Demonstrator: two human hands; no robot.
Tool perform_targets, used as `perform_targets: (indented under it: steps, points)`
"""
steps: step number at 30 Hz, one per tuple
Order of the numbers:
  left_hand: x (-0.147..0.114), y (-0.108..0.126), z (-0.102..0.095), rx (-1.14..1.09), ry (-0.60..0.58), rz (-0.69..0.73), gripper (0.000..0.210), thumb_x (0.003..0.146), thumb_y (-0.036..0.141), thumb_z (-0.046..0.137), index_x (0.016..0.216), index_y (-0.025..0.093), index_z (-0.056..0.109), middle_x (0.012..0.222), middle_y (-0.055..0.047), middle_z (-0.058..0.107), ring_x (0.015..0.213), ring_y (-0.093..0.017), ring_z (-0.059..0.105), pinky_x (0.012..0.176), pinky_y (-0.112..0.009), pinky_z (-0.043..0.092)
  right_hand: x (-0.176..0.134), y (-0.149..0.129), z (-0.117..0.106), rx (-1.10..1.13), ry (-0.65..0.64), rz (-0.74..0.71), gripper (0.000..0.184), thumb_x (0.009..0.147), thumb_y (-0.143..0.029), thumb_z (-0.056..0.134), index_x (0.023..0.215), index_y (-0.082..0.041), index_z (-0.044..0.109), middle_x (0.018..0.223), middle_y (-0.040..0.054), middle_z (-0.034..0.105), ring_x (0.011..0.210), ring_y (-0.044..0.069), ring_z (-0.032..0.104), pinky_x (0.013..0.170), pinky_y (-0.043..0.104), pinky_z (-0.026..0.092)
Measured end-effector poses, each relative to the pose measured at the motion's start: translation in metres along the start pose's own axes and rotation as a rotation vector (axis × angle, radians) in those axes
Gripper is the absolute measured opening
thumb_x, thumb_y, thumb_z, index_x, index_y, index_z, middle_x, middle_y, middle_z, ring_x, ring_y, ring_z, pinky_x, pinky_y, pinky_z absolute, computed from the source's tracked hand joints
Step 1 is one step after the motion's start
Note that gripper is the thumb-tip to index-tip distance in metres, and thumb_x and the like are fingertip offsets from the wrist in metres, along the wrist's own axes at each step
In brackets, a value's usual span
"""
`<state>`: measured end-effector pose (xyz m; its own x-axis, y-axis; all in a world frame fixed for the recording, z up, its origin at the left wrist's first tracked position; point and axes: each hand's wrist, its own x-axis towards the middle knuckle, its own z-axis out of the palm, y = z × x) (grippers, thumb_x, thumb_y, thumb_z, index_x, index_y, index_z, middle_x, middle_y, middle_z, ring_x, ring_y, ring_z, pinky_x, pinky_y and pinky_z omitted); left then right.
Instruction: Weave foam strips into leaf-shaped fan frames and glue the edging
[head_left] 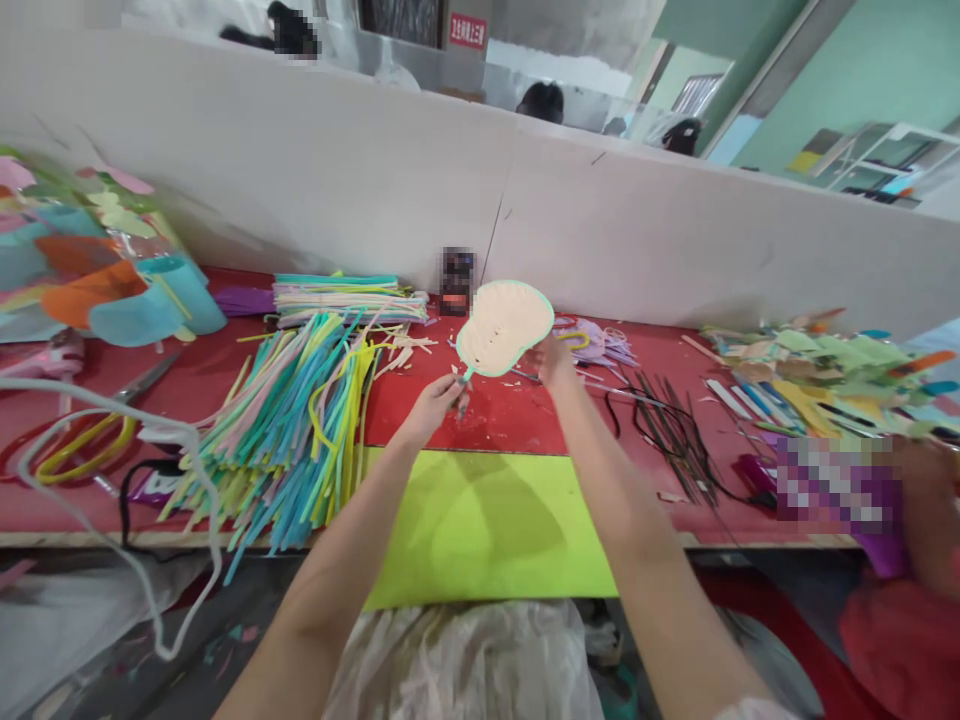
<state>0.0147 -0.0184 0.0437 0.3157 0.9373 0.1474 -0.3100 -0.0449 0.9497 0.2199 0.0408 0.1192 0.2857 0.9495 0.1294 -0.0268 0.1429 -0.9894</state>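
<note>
A cream, leaf-shaped piece [508,325] with a thin teal rim is held up above the red table. Its short teal stem points down to the left, and my left hand [441,396] is closed on that stem. At the lower right edge of the piece is my right hand [553,362], its fingers closed at the rim and partly hidden. Below both forearms, a lime-green sheet [491,530] lies over the table's front edge.
Left lies a heap of pastel foam strips [289,410], with yellow-handled scissors [112,430] and a white cable [214,500] beyond. A phone [457,280] leans on the partition. Right are dark thin sticks [675,440], coloured pieces [817,370] and another person's arm [930,510].
</note>
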Motion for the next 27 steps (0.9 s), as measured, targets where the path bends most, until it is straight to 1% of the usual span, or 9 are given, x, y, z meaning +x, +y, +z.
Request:
perform_targets:
  steps: [2,5,8,10,13,15,18,21,27]
  points:
    - [0.002,-0.003,0.002,-0.019,0.057,0.047,0.030,0.078,0.046,0.057,0.081,0.016,0.055,0.059,0.003,0.050,0.052,-0.009,0.047,0.054,-0.022,0.039,-0.026,0.025,0.015,0.094,-0.087,0.079,0.027,0.062,-0.041,0.068,0.076,-0.017,0.067,0.068,0.0008,0.069,0.060,0.014,0.062,0.056,0.028,0.051]
    - [0.003,-0.006,0.005,-0.025,0.123,0.084,0.029,0.078,0.045,0.057,0.081,0.017,0.055,0.059,0.003,0.050,0.053,-0.009,0.047,0.055,-0.022,0.040,-0.063,0.050,0.038,0.255,-0.319,0.078,0.026,0.065,-0.038,0.066,0.082,-0.018,0.070,0.081,0.0014,0.071,0.076,0.015,0.064,0.070,0.029,0.052]
    - [0.004,-0.007,0.008,-0.031,0.140,0.095,0.030,0.076,0.046,0.059,0.081,0.016,0.056,0.058,0.003,0.049,0.054,-0.010,0.046,0.053,-0.023,0.040,-0.085,0.057,0.053,0.310,-0.383,0.086,0.029,0.068,-0.041,0.064,0.085,-0.018,0.071,0.077,0.0000,0.069,0.065,0.012,0.060,0.062,0.025,0.050]
    - [0.005,-0.009,0.010,-0.034,0.125,0.093,0.031,0.075,0.047,0.060,0.082,0.016,0.057,0.058,0.004,0.047,0.053,-0.010,0.046,0.053,-0.023,0.040,-0.090,0.056,0.054,0.270,-0.391,0.099,0.035,0.070,-0.044,0.063,0.093,-0.018,0.071,0.064,-0.0021,0.064,0.054,0.010,0.054,0.054,0.023,0.047]
    - [0.006,-0.014,0.013,0.003,0.101,0.085,0.033,0.076,0.048,0.059,0.083,0.016,0.058,0.057,0.004,0.048,0.051,-0.010,0.046,0.052,-0.024,0.040,-0.091,0.057,0.047,0.204,-0.361,0.072,0.038,0.071,-0.045,0.062,0.097,-0.018,0.070,0.053,-0.0046,0.059,0.047,0.009,0.051,0.053,0.023,0.046]
    - [0.006,-0.017,0.015,0.038,0.082,0.076,0.033,0.076,0.048,0.059,0.082,0.015,0.059,0.056,0.003,0.049,0.050,-0.010,0.047,0.052,-0.025,0.040,-0.089,0.061,0.041,0.184,-0.302,0.050,0.034,0.070,-0.043,0.065,0.092,-0.019,0.072,0.058,-0.0038,0.064,0.050,0.010,0.055,0.058,0.024,0.049]
    - [0.005,-0.020,0.017,0.073,0.040,0.064,0.034,0.078,0.048,0.057,0.083,0.015,0.058,0.056,0.003,0.050,0.049,-0.010,0.048,0.053,-0.025,0.041,-0.086,0.069,0.036,0.168,-0.210,0.039,0.027,0.067,-0.040,0.069,0.083,-0.019,0.073,0.076,-0.0010,0.072,0.069,0.014,0.064,0.074,0.027,0.050]
    - [0.003,-0.022,0.018,0.100,0.010,0.070,0.034,0.079,0.049,0.055,0.082,0.015,0.056,0.056,0.003,0.051,0.049,-0.010,0.049,0.054,-0.025,0.042,-0.082,0.074,0.032,0.166,-0.206,0.050,0.028,0.064,-0.039,0.071,0.082,-0.018,0.074,0.087,0.0005,0.073,0.087,0.019,0.066,0.086,0.031,0.048]
    - [0.005,-0.026,0.019,0.124,0.006,0.069,0.032,0.081,0.048,0.054,0.080,0.016,0.055,0.055,0.003,0.052,0.049,-0.010,0.050,0.053,-0.025,0.043,-0.078,0.075,0.027,0.108,-0.207,0.043,0.028,0.062,-0.040,0.073,0.080,-0.019,0.075,0.085,0.0010,0.074,0.091,0.023,0.066,0.087,0.035,0.049]
